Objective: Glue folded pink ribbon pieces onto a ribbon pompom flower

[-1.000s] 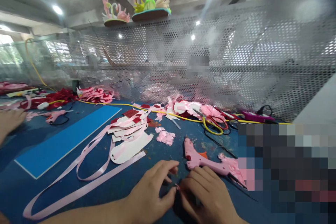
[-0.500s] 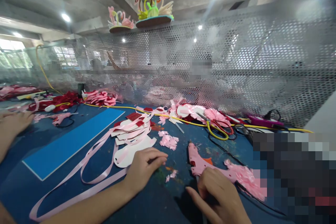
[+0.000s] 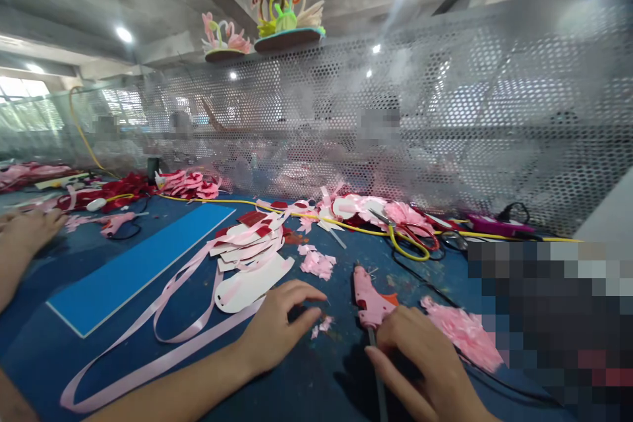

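Observation:
My left hand [image 3: 281, 324] rests on the blue tabletop [image 3: 306, 382], fingers loosely stretched toward a few small pink paper scraps [image 3: 324, 326], holding nothing that I can see. My right hand [image 3: 428, 369] is closed over the rear of a pink glue gun [image 3: 368, 290], whose nozzle points away from me. A dark stick [image 3: 380, 389] runs from under that hand toward me. A long pink ribbon [image 3: 163, 343] loops across the table to the left of my left arm. White card shapes [image 3: 247, 252] are stacked just beyond my left hand.
A fringed pink paper piece [image 3: 465, 333] lies right of the gun, with yellow and red scissors [image 3: 410, 241] and a yellow cable [image 3: 212, 198] behind. A blue sheet [image 3: 133, 267] lies at left, near another person's hand [image 3: 30, 231]. A perforated metal screen [image 3: 445, 132] closes off the back.
My hands have parted: the left slid left and let go of the small piece, which lies on the table. The right moved onto the glue gun and pulled it slightly nearer.

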`<act>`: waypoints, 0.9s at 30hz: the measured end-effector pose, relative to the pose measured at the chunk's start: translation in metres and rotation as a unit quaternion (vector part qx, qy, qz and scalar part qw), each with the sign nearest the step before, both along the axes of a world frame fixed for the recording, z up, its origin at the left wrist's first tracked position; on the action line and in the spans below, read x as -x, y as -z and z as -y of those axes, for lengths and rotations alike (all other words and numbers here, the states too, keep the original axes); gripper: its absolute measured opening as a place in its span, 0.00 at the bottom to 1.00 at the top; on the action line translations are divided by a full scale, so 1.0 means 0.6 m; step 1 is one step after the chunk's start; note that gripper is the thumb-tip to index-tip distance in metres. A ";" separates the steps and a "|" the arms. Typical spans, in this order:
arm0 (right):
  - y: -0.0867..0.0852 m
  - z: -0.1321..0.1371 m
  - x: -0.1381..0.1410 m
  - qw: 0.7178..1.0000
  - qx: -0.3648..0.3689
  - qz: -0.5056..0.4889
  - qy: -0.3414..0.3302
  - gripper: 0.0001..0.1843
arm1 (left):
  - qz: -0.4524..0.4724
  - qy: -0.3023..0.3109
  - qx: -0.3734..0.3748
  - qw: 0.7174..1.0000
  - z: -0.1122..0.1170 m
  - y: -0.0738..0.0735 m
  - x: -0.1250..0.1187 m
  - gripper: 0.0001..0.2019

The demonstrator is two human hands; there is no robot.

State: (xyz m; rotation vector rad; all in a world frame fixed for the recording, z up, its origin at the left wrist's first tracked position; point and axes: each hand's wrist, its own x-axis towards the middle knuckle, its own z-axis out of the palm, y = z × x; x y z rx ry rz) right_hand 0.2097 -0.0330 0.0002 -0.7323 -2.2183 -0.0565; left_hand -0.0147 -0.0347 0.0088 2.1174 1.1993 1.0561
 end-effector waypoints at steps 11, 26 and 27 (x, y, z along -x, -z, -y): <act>-0.003 -0.004 -0.064 0.999 0.006 -0.022 0.039 0.07 | -0.304 0.049 -0.314 0.898 0.029 0.066 -0.148 0.13; -0.013 -0.001 -0.069 0.999 -0.005 -0.016 0.038 0.06 | -0.341 0.013 -0.414 0.844 0.035 0.030 -0.149 0.08; -0.011 -0.002 -0.069 0.999 -0.003 -0.016 0.036 0.06 | -0.351 0.032 -0.388 0.852 0.033 0.034 -0.150 0.07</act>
